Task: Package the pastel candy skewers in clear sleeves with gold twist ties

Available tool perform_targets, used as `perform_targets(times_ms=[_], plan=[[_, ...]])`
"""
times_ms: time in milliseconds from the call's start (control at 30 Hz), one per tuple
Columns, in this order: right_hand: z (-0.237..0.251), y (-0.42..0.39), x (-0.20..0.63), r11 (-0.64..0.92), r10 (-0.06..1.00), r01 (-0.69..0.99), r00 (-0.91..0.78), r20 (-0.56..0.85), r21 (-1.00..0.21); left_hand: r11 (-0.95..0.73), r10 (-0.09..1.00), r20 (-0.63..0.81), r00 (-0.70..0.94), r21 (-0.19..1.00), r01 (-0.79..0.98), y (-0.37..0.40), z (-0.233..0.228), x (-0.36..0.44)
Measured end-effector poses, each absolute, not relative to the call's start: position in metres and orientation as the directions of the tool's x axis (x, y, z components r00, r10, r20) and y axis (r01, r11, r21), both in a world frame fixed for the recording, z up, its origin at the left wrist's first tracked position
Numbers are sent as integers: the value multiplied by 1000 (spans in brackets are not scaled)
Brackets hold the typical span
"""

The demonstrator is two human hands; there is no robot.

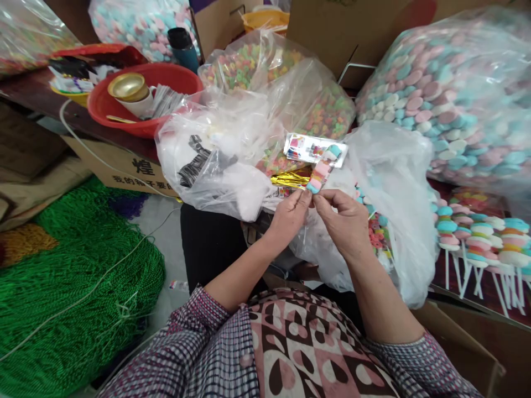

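Between my two hands a marshmallow candy skewer (321, 174) in a clear wrapper points up and away, its pieces blue, pink and peach. My left hand (292, 207) pinches the near end of the wrapper. Thumb and fingers of my right hand (342, 215) are closed on that same end, touching the left fingertips; the stick itself is hidden. Just left of the candy lies a bundle of gold twist ties (288, 179). Behind it is a stack of printed silver wrappers (311, 148).
Finished marshmallow lollipops (483, 235) lie at right. Large bags of marshmallows (418, 88) and gummies (253, 66) stand behind. A red basin (145, 130) with a brass bowl (128, 87) sits left. A plastic bag (394, 166) is by my right hand. Green cords (83, 276) heap below left.
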State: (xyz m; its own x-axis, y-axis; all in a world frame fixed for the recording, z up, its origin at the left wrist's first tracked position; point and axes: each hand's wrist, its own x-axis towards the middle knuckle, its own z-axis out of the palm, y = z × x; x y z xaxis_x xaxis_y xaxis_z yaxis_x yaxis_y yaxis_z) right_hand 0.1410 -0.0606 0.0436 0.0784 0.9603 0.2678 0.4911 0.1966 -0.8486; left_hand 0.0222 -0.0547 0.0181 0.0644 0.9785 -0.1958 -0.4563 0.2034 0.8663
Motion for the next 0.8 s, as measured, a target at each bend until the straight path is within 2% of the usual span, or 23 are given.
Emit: perform_targets(times_ms=[100, 200, 333, 400, 500, 567, 600, 733, 800], plan=[[56, -68, 142, 205, 953, 553, 75, 293, -808, 150, 988, -114, 103, 861, -486, -56, 29, 23], [62, -75, 146, 238, 943, 615, 37, 329, -752, 113, 985, -13, 173, 804, -584, -57, 46, 19], [62, -71, 152, 222, 940, 606, 76, 333, -764, 0, 967, 158, 200, 785, -619, -66, 71, 5], [64, -64, 152, 222, 924, 588, 127, 360, -778, -79, 957, 211, 197, 849, -522, -73, 78, -2], [72, -57, 148, 259, 887, 556, 186, 422, -790, -230, 940, 270, 210, 953, -197, -77, 76, -7], [78, -61, 143, 278, 881, 532, 190, 432, -800, -241, 938, 238, 251, 970, -22, -73, 68, -6], [79, -64, 141, 281, 891, 515, 173, 420, -810, -211, 942, 202, 267, 978, 5, -70, 63, -5], [70, -78, 141, 224, 963, 368, 59, 263, -902, -50, 970, 89, 227, 984, -170, -59, 55, -5], [62, -79, 146, 156, 982, 284, 54, 178, -946, -23, 973, 66, 220, 981, -191, -61, 58, -9]])
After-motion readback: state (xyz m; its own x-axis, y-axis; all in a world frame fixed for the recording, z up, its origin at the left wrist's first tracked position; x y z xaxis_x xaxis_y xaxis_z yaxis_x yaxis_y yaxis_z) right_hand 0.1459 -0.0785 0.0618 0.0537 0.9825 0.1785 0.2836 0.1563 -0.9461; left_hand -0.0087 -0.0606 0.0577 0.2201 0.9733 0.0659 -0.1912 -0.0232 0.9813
